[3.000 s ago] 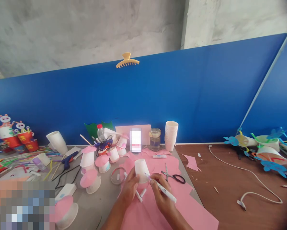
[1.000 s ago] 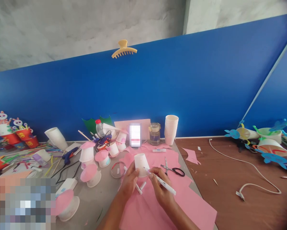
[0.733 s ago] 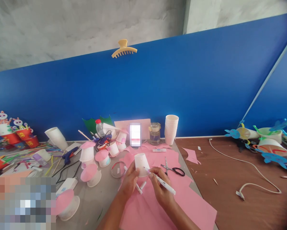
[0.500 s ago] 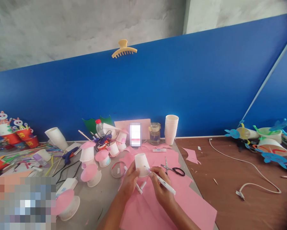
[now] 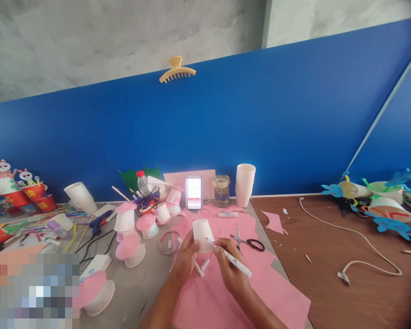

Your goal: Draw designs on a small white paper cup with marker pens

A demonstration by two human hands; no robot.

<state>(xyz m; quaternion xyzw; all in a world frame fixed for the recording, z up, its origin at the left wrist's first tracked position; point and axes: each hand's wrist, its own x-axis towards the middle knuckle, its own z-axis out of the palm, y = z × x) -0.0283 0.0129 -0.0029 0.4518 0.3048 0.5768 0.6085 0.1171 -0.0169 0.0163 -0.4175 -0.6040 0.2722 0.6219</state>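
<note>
My left hand [image 5: 185, 258] grips a white paper cup [image 5: 201, 228], turned bottom up, by its left side. In my right hand [image 5: 231, 269] is a white marker pen [image 5: 237, 263], its tip against or very close to the cup's side; contact is hard to tell. A capped white marker [image 5: 199, 269] and a small white cap [image 5: 205, 264] lie just below the cup. Beneath both hands spreads pink paper [image 5: 219, 301]. To the right, scissors [image 5: 255, 245] with black handles rest on that paper.
A stack of paper cups [image 5: 245, 185], a glass jar [image 5: 221, 191] and a lit phone [image 5: 194, 193] stand at the back. Left are several cups with pink discs [image 5: 128, 249], a tape roll [image 5: 169, 242] and a glue gun [image 5: 98, 222]. A white cable [image 5: 356, 230] lies right.
Almost nothing differs. The marker tip has shifted very slightly at the cup's side, while both hands keep their hold.
</note>
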